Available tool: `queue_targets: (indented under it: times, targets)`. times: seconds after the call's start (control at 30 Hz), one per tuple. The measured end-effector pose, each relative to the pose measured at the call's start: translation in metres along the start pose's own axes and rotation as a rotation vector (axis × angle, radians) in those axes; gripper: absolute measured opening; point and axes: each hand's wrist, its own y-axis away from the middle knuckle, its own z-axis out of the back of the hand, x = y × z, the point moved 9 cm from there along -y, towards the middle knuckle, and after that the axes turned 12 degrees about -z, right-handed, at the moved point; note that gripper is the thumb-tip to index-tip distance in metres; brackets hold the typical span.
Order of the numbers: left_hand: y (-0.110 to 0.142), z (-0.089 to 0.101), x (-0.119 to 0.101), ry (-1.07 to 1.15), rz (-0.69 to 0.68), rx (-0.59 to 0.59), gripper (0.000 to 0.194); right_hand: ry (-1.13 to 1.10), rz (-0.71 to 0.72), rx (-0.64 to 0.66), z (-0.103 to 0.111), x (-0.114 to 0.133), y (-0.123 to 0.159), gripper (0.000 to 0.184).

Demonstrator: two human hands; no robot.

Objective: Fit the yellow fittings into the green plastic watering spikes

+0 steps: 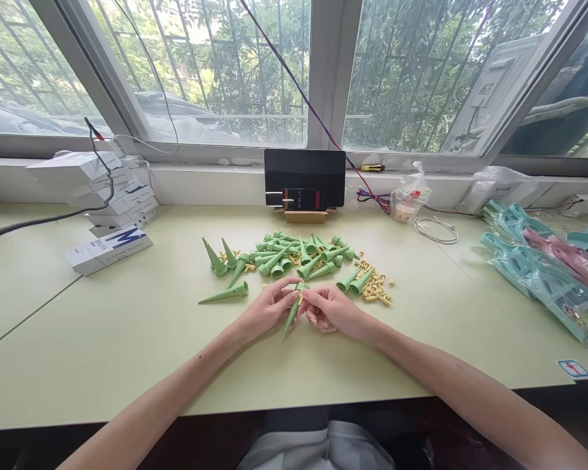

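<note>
Between my two hands is a green plastic spike [290, 319], its thin tip pointing down towards the table's front edge. My left hand [269, 305] is closed round its wide, capped end. My right hand [330, 307] pinches a small yellow peg [300, 300] against the side of the spike; how far the peg sits in it, I cannot tell. Just beyond my hands lies a heap of green spikes [279, 254]. To the right of the heap is a pile of yellow pegs [376, 287]. A single green spike [225, 294] lies left of my left hand.
A phone [304, 199] leans on a dark tablet [304, 170] by the window. White boxes [108, 249] are stacked at the left. Wrapped turquoise and pink items [539, 267] lie at the right, near a white cable [436, 230] and a plastic bag [409, 199].
</note>
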Motion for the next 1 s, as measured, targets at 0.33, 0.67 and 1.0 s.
queue_targets:
  times: [0.33,0.67,1.0]
  targets:
    - [-0.003,0.013,-0.013,-0.138,-0.073,-0.117,0.040,0.095,0.086,-0.202,0.015,0.013,0.004,0.041]
    - [-0.005,0.018,-0.018,-0.156,-0.133,-0.164,0.044,0.133,0.105,-0.299,0.029,0.010,0.001,0.040]
    - [-0.004,0.012,-0.013,-0.125,-0.061,-0.076,0.047,0.323,0.226,-0.311,0.018,0.025,0.010,0.045]
